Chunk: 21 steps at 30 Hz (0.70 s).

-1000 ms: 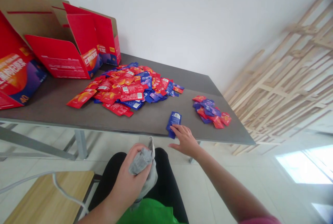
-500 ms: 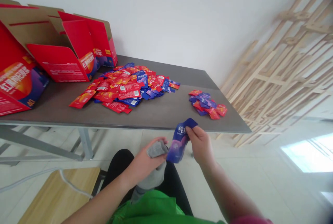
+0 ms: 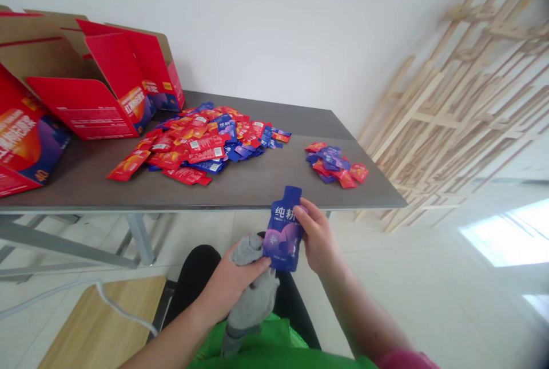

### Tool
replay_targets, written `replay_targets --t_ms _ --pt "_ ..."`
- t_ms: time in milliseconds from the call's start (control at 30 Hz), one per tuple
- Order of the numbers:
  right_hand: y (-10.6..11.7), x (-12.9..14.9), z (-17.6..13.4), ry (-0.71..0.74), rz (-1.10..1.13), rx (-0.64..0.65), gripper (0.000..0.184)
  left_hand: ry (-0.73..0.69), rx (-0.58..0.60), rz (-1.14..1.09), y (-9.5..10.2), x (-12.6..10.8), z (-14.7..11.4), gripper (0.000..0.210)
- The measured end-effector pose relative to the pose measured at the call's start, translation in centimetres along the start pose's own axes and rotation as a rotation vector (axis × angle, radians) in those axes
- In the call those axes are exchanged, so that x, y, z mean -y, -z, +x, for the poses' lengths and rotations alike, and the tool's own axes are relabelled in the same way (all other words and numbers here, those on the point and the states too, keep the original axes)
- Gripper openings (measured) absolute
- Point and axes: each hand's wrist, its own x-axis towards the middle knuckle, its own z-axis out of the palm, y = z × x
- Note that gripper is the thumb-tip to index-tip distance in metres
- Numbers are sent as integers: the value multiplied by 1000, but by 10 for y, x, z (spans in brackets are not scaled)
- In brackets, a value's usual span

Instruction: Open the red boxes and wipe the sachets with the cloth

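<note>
A blue-purple spouted-shape pouch (image 3: 282, 237) with white lettering is held upright in front of me, just off the table's front edge. My right hand (image 3: 317, 234) pinches its upper right side between thumb and fingers. My left hand (image 3: 234, 277) is closed around a crumpled grey cloth (image 3: 257, 294), and its thumb presses on the pouch's lower left corner. The cloth hangs down over my lap. Beyond the pouch, a small pile of red and blue pouches (image 3: 337, 164) lies at the table's right end. A bigger pile of red and blue pouches (image 3: 201, 143) spreads over the middle.
Open red cartons (image 3: 86, 106) stand on the left of the dark grey table (image 3: 257, 186). Wooden frames (image 3: 446, 94) lean against the wall at right. A wooden stool (image 3: 103, 317) with a white cable (image 3: 115, 303) across it is at lower left.
The pouch has turned from tilted to nearly upright, its printed face towards me. My left thumb has come onto its lower corner. The view has shifted slightly right.
</note>
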Motion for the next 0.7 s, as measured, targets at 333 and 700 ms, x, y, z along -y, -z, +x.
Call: replay_targets --t_ms 333,700 --pt "1 -19 -12 -159 142 -71 42 -330 -507 313 2 -26 4 29" --pt "-16 -14 1 -101 190 -110 45 -610 210 952 -16 24 21 42"
